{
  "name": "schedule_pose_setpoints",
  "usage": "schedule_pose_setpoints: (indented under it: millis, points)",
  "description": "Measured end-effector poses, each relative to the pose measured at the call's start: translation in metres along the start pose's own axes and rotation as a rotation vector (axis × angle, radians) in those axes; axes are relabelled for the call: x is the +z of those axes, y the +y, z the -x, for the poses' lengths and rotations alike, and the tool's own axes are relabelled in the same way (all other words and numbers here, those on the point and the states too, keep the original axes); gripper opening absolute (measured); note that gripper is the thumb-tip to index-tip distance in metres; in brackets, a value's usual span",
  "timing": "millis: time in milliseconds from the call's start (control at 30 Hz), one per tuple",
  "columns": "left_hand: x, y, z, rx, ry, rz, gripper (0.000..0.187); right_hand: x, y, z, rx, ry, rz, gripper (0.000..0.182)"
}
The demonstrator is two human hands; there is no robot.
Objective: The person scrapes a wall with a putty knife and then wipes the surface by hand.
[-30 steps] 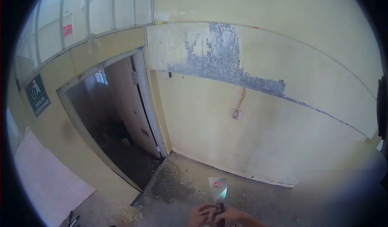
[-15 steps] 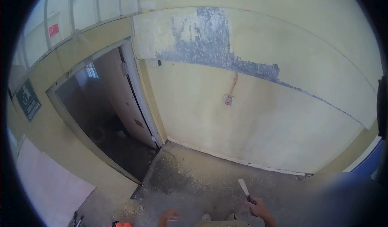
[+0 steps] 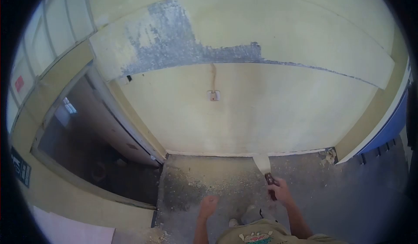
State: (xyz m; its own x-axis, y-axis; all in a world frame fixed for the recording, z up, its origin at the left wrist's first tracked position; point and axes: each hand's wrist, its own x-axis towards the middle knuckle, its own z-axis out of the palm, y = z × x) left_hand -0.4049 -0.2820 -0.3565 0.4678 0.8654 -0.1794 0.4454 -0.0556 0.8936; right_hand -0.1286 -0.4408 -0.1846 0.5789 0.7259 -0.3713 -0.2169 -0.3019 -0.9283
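Observation:
My right hand (image 3: 281, 191) is wrapped round the dark handle of a putty knife (image 3: 262, 163). Its wide pale blade points up and away from me, in front of the foot of the wall. Lower and to the left, my left hand (image 3: 210, 205) hangs over the floor with its fingers curled in, and no object shows in it. Ahead, a beam-like band on the wall carries a grey scraped patch (image 3: 170, 39) among the pale yellow paint. Neither hand touches the wall.
An open doorway (image 3: 100, 157) with a door ajar is at the left. A socket box (image 3: 213, 95) sits mid-wall. Paint flakes (image 3: 209, 185) litter the floor (image 3: 187, 205). A blue panel (image 3: 387, 124) stands at the right, and a pale sheet (image 3: 74, 226) lies lower left.
My view has turned right and down, so the wall and doorway sit further left. Both hands and the putty knife appear higher in view, and more of my forearms and shirt shows.

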Motion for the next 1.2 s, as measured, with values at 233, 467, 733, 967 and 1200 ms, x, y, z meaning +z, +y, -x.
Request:
schedule_pose_setpoints:
  millis: [233,467,733,967,1200]
  points:
    - [0.007,0.22,-0.094,0.403,-0.22,0.012,0.023,0.007,-0.082,-0.076,-0.247,-0.055,-0.124,0.047]
    - [0.013,0.354,-0.198,0.875,-0.163,-0.121,0.016,0.009,-0.152,-0.166,-0.465,-0.239,-0.486,0.045]
    - [0.043,0.452,-0.287,1.346,-0.127,-0.37,0.011,0.012,-0.181,-0.24,-0.513,-0.167,-0.468,0.046]
    - [0.057,0.497,-0.359,1.545,-0.352,-0.546,0.01,0.018,-0.204,-0.264,-0.544,-0.079,-0.467,0.045]
    - [0.058,0.507,-0.393,1.641,-0.43,-0.675,0.026,0.032,-0.211,-0.274,-0.557,0.029,-0.454,0.04]
